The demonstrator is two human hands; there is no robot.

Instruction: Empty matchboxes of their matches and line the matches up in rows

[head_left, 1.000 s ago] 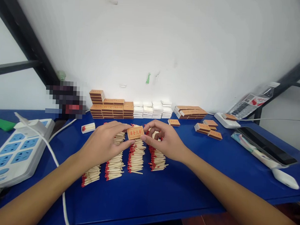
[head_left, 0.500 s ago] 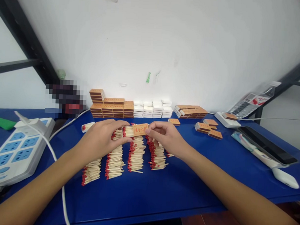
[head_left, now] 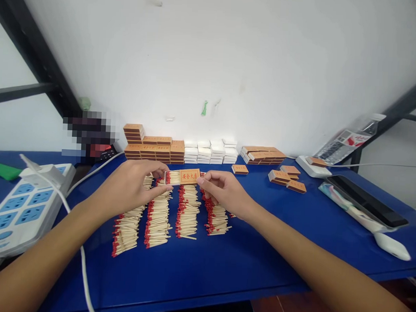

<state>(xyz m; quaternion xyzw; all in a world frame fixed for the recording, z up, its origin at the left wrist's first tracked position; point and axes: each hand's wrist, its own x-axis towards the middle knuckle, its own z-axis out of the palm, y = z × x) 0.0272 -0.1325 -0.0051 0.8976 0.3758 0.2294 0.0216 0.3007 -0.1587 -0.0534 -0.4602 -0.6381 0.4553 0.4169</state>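
A matchbox (head_left: 189, 176) is held level between both hands above the matches. Its tray is half out on the left, showing red-headed matches (head_left: 173, 177), while the orange sleeve covers the right part. My left hand (head_left: 134, 180) has thumb and fingers closed at the tray's left end. My right hand (head_left: 223, 189) pinches the sleeve's right end between thumb and fingers. Below lie several columns of loose matches (head_left: 159, 218) on the blue table (head_left: 203, 271), heads mostly to the left.
Stacked orange matchboxes (head_left: 148, 151) and white trays (head_left: 211, 154) line the wall. More matchboxes (head_left: 263, 154) lie to the right, near a phone (head_left: 368, 200) and a plastic bottle (head_left: 353, 139). A power strip (head_left: 28, 208) with a white cable stands at left.
Both hands and the matchbox have shifted slightly left. A small tray with matches, seen earlier beyond the left hand, is now hidden. The sleeve covers about as much as before.
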